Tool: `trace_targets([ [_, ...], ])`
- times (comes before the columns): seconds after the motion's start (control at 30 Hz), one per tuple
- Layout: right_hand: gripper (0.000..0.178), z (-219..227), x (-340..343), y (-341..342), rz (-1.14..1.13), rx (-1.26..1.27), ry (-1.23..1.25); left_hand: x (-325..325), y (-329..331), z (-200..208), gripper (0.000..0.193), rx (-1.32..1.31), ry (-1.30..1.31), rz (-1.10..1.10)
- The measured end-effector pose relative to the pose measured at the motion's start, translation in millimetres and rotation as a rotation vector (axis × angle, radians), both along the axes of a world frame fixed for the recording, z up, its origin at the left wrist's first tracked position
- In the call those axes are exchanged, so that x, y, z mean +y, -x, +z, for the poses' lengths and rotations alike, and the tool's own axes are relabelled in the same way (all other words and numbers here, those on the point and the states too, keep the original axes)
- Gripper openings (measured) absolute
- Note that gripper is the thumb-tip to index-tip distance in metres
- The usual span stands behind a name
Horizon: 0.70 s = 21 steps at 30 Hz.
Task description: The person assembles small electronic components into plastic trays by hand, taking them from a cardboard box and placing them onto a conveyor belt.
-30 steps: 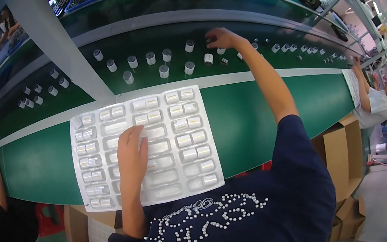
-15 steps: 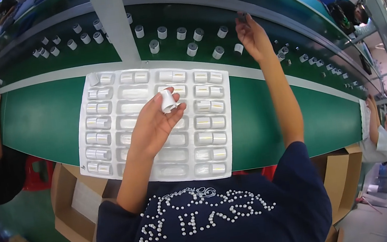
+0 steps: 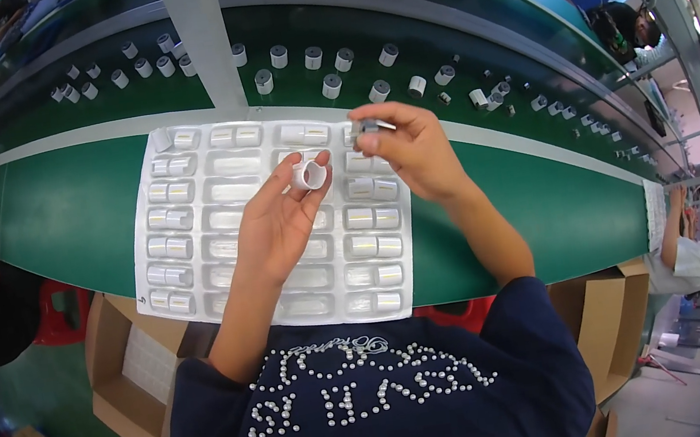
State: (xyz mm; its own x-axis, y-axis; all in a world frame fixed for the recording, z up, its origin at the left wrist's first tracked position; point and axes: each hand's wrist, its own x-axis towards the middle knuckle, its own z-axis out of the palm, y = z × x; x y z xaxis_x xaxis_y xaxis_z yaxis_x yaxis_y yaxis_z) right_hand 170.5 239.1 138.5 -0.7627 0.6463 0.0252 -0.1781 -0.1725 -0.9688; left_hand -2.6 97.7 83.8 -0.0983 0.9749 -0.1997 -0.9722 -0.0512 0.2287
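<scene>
My left hand (image 3: 274,233) grips a hollow white cylinder (image 3: 309,176) by its sides, its open end facing me. To its upper right, my right hand (image 3: 419,151) pinches a small dark grey and silver part (image 3: 375,126), apart from the cylinder. What exactly this part is I cannot make out. Under both hands lies a white moulded tray (image 3: 197,240) with rows of long pockets. White cylinders (image 3: 170,246) lie in pairs in the leftmost pockets. Several middle pockets are bare, and my left hand hides some others.
Beyond the tray runs a green strip with several upright white cylinders (image 3: 332,87) and smaller dark parts. A pale post (image 3: 204,42) rises behind the tray. Cardboard boxes (image 3: 134,365) stand below the green table (image 3: 493,216). Other people sit at both ends.
My right hand has come back from the far strip toward my left hand, carrying the small part. The left hand has turned the cylinder so its opening shows. Cylinders on the strip have shifted left.
</scene>
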Motion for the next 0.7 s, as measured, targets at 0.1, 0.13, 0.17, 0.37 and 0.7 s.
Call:
trace_targets([
  [0.1, 0.037, 5.8, -14.6, 2.2, 0.055, 0.000, -0.119, -0.2, -4.9, 0.5, 0.029, 0.091, 0.039, 0.069],
  [0.13, 0.037, 9.8, -19.8, 1.1, 0.065, -0.017, -0.098, -0.5, -6.3, 0.9, 0.029, 0.166, 0.072, 0.086],
  [0.17, 0.037, 10.2, -22.9, 1.1, 0.068, -0.017, -0.098, -1.5, -7.2, 2.8, 0.029, 0.165, 0.072, 0.088],
  [0.37, 0.039, 15.7, -40.7, 0.4, -0.037, -0.029, -0.195, -6.1, -11.3, 14.9, 0.029, 0.314, -0.094, 0.072],
  [0.7, 0.038, 13.8, -45.8, 1.2, -0.112, -0.116, -0.794, -3.1, -19.9, 2.5, 0.033, 0.291, -0.142, 0.130],
])
